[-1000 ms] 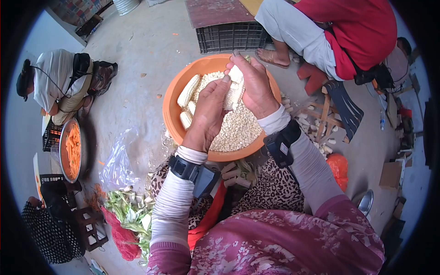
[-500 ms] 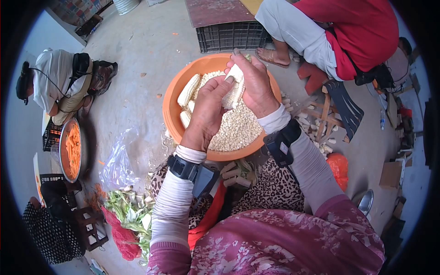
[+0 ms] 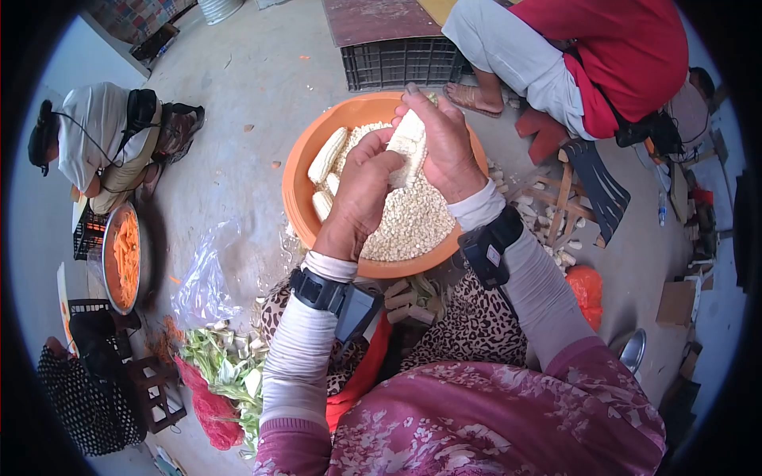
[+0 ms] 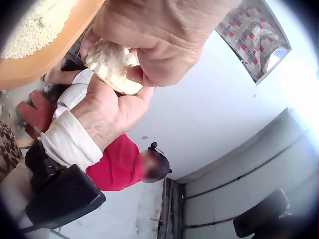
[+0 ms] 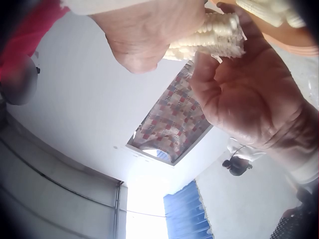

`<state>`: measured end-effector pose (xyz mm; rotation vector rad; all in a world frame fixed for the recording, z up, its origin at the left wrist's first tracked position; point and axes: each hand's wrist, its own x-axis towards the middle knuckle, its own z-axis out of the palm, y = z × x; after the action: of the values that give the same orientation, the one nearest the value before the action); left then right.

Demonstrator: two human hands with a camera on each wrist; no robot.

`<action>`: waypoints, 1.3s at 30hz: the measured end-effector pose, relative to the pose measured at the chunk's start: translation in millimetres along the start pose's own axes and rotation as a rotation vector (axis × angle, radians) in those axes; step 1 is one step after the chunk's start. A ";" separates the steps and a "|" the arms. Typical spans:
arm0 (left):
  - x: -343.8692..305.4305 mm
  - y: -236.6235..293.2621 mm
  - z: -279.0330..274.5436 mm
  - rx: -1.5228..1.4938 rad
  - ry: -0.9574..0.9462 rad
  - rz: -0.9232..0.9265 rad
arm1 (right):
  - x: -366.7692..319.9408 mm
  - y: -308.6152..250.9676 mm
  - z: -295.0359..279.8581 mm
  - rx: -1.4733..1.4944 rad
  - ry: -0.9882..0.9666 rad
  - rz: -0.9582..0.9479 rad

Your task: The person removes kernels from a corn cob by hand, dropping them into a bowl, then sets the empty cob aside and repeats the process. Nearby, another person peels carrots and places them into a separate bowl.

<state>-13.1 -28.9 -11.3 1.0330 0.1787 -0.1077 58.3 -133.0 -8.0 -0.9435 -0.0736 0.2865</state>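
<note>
Grip shared: right hand (image 3: 448, 155) clasps the far side of a pale corn cob (image 3: 409, 147), left hand (image 3: 359, 194) wraps the near side, thumb against its kernel rows. Cob held tilted just above an orange basin (image 3: 295, 186), over a heap of loose kernels (image 3: 413, 226); whole cobs (image 3: 327, 156) lie by the basin's left rim.

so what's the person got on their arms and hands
The left hand and right hand are bare, no gloves. Each forearm wears a snug pale grey sleeve with a ribbed white cuff. A loose maroon floral sleeve covers each upper arm. Each wrist carries a black strap with a boxy black camera unit.
</note>
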 end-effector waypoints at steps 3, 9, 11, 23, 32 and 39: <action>0.1 1.1 -0.7 -0.084 -0.028 -0.024 | 1.2 0.7 -0.8 0.014 -0.010 -0.010; -1.3 2.6 6.1 0.117 0.082 -0.022 | 0.4 6.0 0.4 -0.018 0.001 -0.039; -1.7 3.8 7.6 0.138 0.100 -0.029 | 0.3 5.9 -1.2 -0.040 -0.011 -0.020; -0.7 6.9 -1.2 0.017 -0.031 -0.032 | 0.6 2.0 1.6 -0.042 -0.038 -0.047; 3.2 2.3 -3.8 -0.135 0.050 -0.093 | 0.5 2.9 1.7 0.007 -0.015 -0.019; 4.1 1.6 -4.3 -0.159 0.035 -0.095 | -1.7 3.4 3.3 -0.001 -0.024 -0.039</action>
<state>-9.2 -24.4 -13.0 0.8688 0.2644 -0.1595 55.3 -129.0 -8.7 -0.9391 -0.1139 0.2622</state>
